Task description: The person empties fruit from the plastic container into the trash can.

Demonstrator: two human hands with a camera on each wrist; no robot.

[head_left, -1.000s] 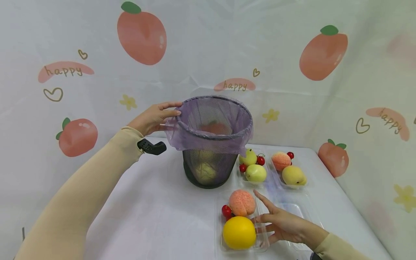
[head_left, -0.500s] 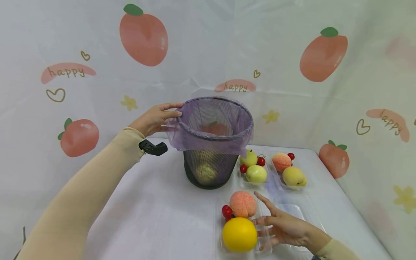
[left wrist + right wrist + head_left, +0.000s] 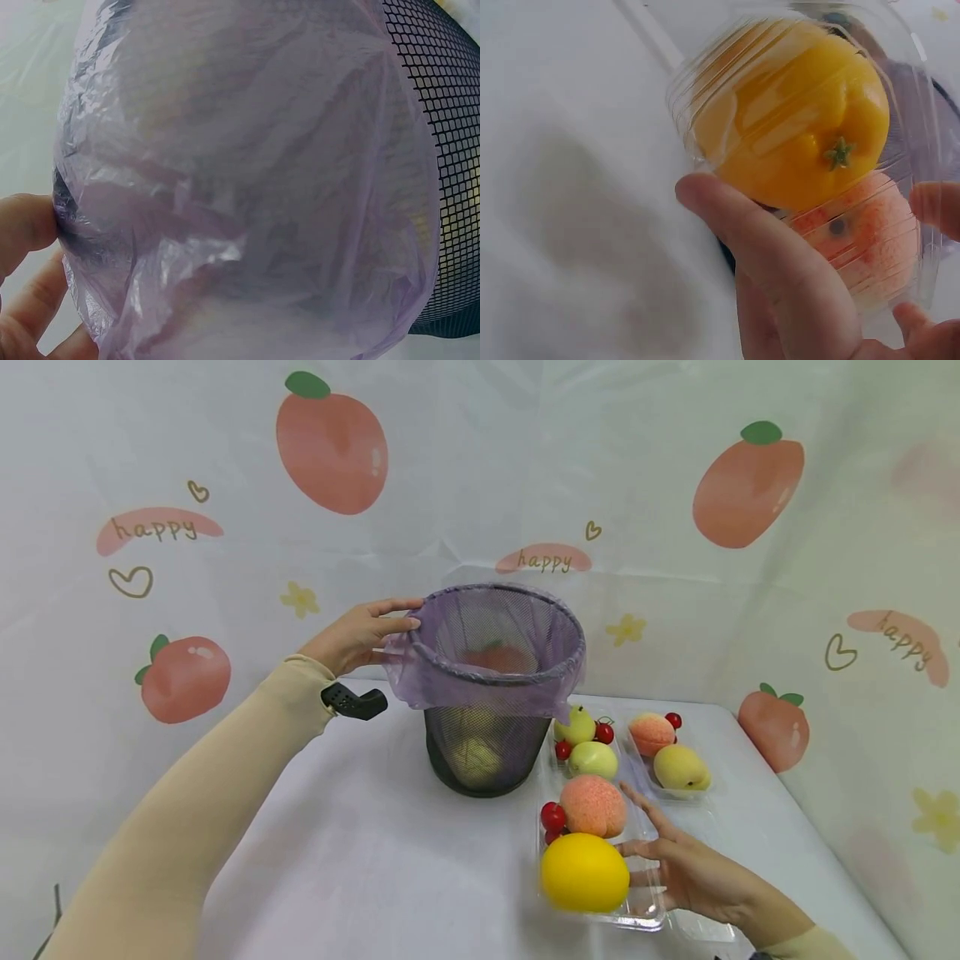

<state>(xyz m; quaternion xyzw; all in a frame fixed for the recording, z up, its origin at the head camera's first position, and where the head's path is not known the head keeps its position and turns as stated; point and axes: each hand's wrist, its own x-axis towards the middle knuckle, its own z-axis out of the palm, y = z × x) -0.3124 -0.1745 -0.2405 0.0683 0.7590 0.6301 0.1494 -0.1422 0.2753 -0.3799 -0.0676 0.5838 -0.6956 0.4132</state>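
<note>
The clear plastic tray (image 3: 645,906) sits at the lower right of the head view, lifted slightly off the counter (image 3: 360,860), and the right hand (image 3: 693,877) has its grip curled around the tray's right side, thumb across the wall in the right wrist view. In it lie one yellow orange (image 3: 585,872), one pink peach (image 3: 592,806) and two red cherries (image 3: 553,818).

Just behind, toward the middle right of the frame, stand two more clear trays: one (image 3: 592,752) with two green fruits and two cherries, the other (image 3: 671,756) with one peach, one yellow fruit and one cherry. An empty clear tray (image 3: 705,931) lies under the right hand.

At the centre stands one black mesh bin (image 3: 483,752) lined with a purple plastic bag (image 3: 480,685), folded over the rim. The left hand (image 3: 356,635), at centre left, pinches the bag at the rim's left edge. Fruit shows dimly through the mesh.

The counter is covered in white cloth; behind hangs a white backdrop (image 3: 525,468) printed with peaches, hearts and "happy".
</note>
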